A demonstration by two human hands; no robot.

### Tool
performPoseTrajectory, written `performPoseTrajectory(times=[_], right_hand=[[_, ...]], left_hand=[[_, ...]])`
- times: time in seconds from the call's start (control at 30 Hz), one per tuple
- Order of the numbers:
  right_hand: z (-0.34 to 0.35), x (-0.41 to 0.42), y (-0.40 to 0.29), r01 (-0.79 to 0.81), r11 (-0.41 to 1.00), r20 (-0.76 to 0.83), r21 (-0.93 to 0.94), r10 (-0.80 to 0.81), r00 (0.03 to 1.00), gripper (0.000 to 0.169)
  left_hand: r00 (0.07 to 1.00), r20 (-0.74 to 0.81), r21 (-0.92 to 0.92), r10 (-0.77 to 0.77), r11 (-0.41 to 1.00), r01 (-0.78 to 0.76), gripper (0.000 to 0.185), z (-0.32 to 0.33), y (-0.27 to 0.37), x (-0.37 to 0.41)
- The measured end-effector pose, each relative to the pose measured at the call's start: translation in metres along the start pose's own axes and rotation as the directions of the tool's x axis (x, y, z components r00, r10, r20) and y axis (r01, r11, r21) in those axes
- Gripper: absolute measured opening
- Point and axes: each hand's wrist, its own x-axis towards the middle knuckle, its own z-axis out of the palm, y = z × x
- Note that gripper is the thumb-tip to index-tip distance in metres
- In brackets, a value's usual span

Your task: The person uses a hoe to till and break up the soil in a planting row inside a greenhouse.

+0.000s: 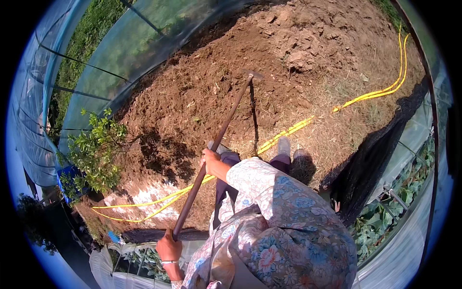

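A hoe with a long wooden handle (229,115) slants across the view, its metal head (255,74) on loose brown soil. My right hand (211,161) is closed around the handle partway along, above my boots. My left hand (169,246), with a pale band at the wrist, grips the handle's near end. Both arms are in floral sleeves. Dug soil (202,86) with bits of dry grass surrounds the hoe's head. A thin dark shadow of the handle falls to its right.
Paired yellow hoses (285,135) run across the ground beside my grey boots (284,145). A leafy shrub (97,148) grows at left near translucent plastic sheeting (144,39). Black netting (371,159) lies at right, with leafy plants (375,224) beyond. Large clods (306,54) lie farther up.
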Motion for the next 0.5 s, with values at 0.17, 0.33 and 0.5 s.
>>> performPoseTrajectory(times=[0.17, 0.33, 0.5], right_hand=[[0.029, -0.056, 0.073, -0.140, 0.990, 0.141, -0.028, 0.143, 0.980, 0.023], [0.031, -0.064, 0.005, 0.136, 0.989, 0.260, -0.052, -0.118, 0.958, 0.023], [0.040, -0.087, -0.148, 0.772, 0.631, 0.465, -0.075, -0.663, 0.587, 0.025]], left_hand=[[0.977, -0.109, -0.048, -0.182, 0.983, 0.178, 0.008, 0.022, -0.063, -0.059], [0.987, 0.159, -0.801, -0.014, 0.583, 0.138, 0.016, 0.098, -0.056, -0.017], [0.978, -0.081, -0.733, 0.193, 0.653, -0.190, 0.021, 0.113, 0.090, 0.098]])
